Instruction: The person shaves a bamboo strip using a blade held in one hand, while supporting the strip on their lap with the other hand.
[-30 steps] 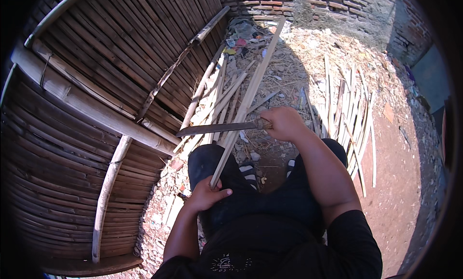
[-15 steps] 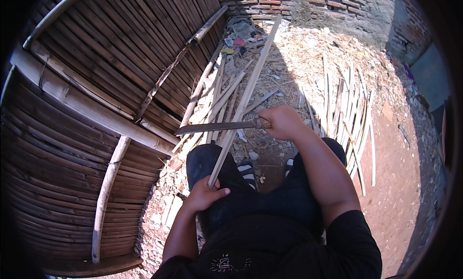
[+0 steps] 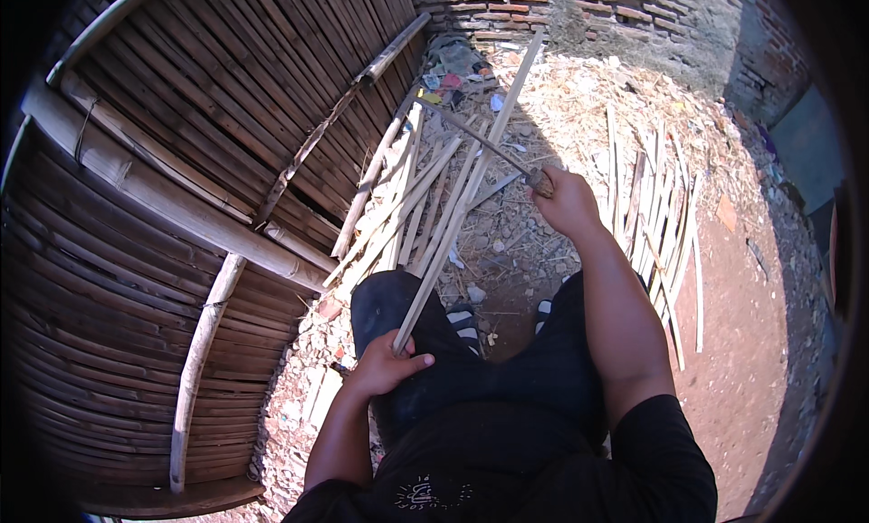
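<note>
Pale strip (image 3: 443, 251) slants up from left thigh (image 3: 389, 306), near end gripped by left hand (image 3: 387, 367). Right hand (image 3: 568, 202) clenched on knife (image 3: 502, 156), blade crossing strip. Loose strips (image 3: 665, 197) on ground; black shirt (image 3: 534, 460), small white print (image 3: 433, 493).

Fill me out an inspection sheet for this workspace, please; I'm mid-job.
Surface: bare reddish-brown earth at right, litter-strewn ground ahead.
Job's things: a long pale strip slants up and away from the lap; a long-bladed knife crosses it in view, contact unclear.
Clutter: loose strips lie at left and at right; straw-like scraps, a red scrap and a yellow scrap lie ahead.
Grippers: left hand grips the strip's near end; right hand grips the knife handle.
Cables: nothing seen.
Surroundings: slatted wall at left, brick wall ahead.
</note>
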Available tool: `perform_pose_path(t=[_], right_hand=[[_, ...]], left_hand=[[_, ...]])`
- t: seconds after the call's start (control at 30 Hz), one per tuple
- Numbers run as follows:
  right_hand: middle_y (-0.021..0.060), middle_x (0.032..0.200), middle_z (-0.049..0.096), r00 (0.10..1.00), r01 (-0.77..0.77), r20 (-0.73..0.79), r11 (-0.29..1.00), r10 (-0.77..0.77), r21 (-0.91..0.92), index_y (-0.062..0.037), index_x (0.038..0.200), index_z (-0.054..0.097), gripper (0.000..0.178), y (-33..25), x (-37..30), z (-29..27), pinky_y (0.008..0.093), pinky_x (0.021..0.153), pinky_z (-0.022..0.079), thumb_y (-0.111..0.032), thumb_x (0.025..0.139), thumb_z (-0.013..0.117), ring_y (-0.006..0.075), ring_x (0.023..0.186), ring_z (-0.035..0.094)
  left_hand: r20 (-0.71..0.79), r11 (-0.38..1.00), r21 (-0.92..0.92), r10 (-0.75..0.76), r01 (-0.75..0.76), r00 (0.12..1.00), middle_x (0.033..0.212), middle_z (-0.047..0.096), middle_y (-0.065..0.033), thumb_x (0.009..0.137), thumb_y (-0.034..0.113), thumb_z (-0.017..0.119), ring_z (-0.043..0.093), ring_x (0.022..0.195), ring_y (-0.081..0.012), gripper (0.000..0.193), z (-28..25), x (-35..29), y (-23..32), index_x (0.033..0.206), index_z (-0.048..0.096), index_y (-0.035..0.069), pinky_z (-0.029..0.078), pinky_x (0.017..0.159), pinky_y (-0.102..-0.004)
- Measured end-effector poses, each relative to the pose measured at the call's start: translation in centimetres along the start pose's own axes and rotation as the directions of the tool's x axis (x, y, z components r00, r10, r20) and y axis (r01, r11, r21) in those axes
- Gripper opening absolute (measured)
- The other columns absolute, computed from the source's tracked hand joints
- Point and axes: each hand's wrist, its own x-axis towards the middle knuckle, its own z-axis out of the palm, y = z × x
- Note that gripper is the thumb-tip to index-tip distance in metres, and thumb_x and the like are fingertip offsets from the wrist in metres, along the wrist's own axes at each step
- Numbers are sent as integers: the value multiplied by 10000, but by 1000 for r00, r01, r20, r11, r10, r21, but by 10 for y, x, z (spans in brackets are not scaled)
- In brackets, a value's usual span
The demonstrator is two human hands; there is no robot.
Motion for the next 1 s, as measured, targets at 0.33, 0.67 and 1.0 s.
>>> perform_pose_path(t=[0.33, 0.67, 1.0], right_hand=[[178, 855, 691, 753, 497, 451, 863, -479, 86, -88, 981, 665, 281, -38, -28, 33, 524, 774, 533, -226, 760, 770, 421, 887, 684], [204, 889, 708, 957, 185, 222, 982, -189, 41, -68, 1025, 693, 293, -8, -6, 11, 518, 801, 537, -296, 856, 769, 427, 908, 691], [200, 808, 686, 815, 346, 426, 920, -393, 186, -51, 949, 685, 290, -26, -20, 22, 512, 757, 525, -283, 823, 805, 427, 828, 686]], left_hand=[[-38, 1000, 3, 20, -20, 999, 728, 520, 50, 830, 306, 899, 484, 683, -73, 408, -1, -1, 0, 855, 535, 124, 424, 620, -270], [-13, 1000, -5, -10, 10, 1000, 747, 539, 33, 817, 362, 914, 510, 699, -85, 443, -1, 1, 1, 874, 561, 99, 444, 628, -278], [-30, 1000, 29, 1, 0, 1000, 750, 547, 24, 815, 372, 913, 518, 699, -92, 451, 0, 0, 4, 878, 561, 96, 449, 629, -282]])
